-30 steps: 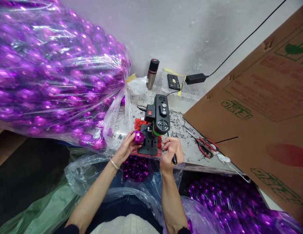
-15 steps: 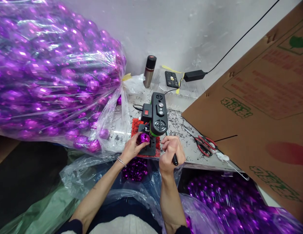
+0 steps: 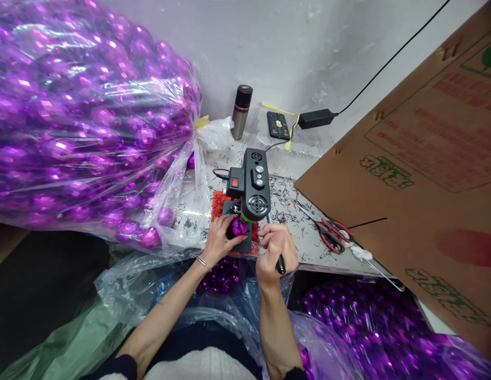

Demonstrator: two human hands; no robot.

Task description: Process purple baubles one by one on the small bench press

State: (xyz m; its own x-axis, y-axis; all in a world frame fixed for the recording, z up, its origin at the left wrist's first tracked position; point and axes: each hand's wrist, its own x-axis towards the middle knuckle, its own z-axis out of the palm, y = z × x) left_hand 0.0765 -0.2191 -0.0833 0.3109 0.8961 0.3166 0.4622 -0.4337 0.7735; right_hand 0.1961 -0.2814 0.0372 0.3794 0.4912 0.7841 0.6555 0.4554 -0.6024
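A shiny purple ball ornament (image 3: 239,226) is gripped between the thumb and fingers of my left hand (image 3: 222,237). It sits over the dark base plate (image 3: 242,246) of a small black bench press (image 3: 257,182), under the front end of the press head. My right hand (image 3: 277,250) is wrapped around the press's lever handle (image 3: 281,265), whose black tip pokes out below the fist. Beneath the base lies a red mat (image 3: 218,203) strewn with dark bits.
A big clear bag of purple balls (image 3: 90,121) fills the left. Red-handled scissors (image 3: 332,235) lie beside a tall cardboard box (image 3: 419,174). A flask (image 3: 241,112), a phone (image 3: 277,124) and a power adapter (image 3: 317,119) are at the back. More purple balls (image 3: 367,322) sit below the table edge.
My left hand has shifted the purple ball slightly right, closer under the press head. My right hand stays on the lever with only a slight shift.
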